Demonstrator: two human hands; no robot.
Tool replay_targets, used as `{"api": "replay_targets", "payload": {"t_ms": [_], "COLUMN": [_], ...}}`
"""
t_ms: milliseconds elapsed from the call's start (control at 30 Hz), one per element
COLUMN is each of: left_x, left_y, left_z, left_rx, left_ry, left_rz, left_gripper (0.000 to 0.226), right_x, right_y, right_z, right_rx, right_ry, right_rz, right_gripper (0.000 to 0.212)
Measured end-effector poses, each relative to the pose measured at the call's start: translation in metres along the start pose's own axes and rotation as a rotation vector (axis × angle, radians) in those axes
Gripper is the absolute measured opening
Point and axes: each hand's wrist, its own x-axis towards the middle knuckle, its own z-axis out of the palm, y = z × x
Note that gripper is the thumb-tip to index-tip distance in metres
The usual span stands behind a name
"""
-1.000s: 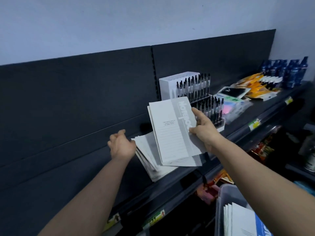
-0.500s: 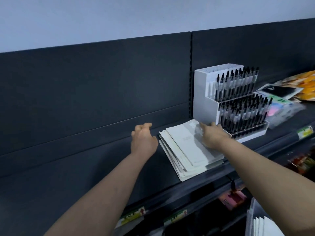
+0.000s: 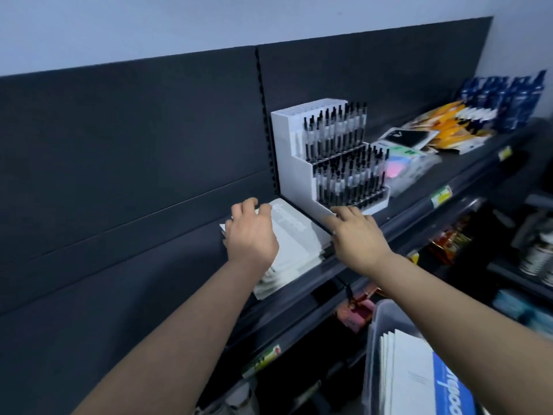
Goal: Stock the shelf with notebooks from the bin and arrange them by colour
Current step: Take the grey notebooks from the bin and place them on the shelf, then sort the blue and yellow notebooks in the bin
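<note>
Matt paper notebooks (image 3: 296,241), matt dark shelf (image 3: 449,172), translucent plastic bin (image 3: 371,354).

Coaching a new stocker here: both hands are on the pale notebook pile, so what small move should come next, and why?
Probably nudge both hands inward to square the notebook pile. The left hand curls over its far left corner, the right hand has straight fingers touching its right edge, and the lower notebooks fan out unevenly at the front.
</note>
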Motion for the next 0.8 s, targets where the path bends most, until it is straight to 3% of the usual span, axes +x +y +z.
{"api": "replay_targets", "payload": {"t_ms": [233, 467, 733, 800], "left_x": [-0.037, -0.094, -0.157, -0.167], "left_y": [0.111, 0.205, 0.244, 0.245], "left_z": [0.021, 0.073, 0.135, 0.150], "left_rx": [0.101, 0.120, 0.293, 0.256], "left_ry": [-0.053, -0.248, -0.530, -0.642], "left_rz": [0.365, 0.596, 0.695, 0.651], "left_gripper": [0.040, 0.043, 0.040, 0.039], "right_x": [-0.110, -0.231, -0.315, -0.326], "right_y": [0.098, 0.186, 0.217, 0.219], "right_z": [0.013, 0.037, 0.084, 0.095], "right_rx": [-0.054, -0.083, -0.078, -0.057], "right_ry": [-0.013, -0.207, -0.458, -0.534], "right_rz": [0.171, 0.430, 0.528, 0.547], "right_gripper": [0.059, 0.058, 0.054, 0.054]}}
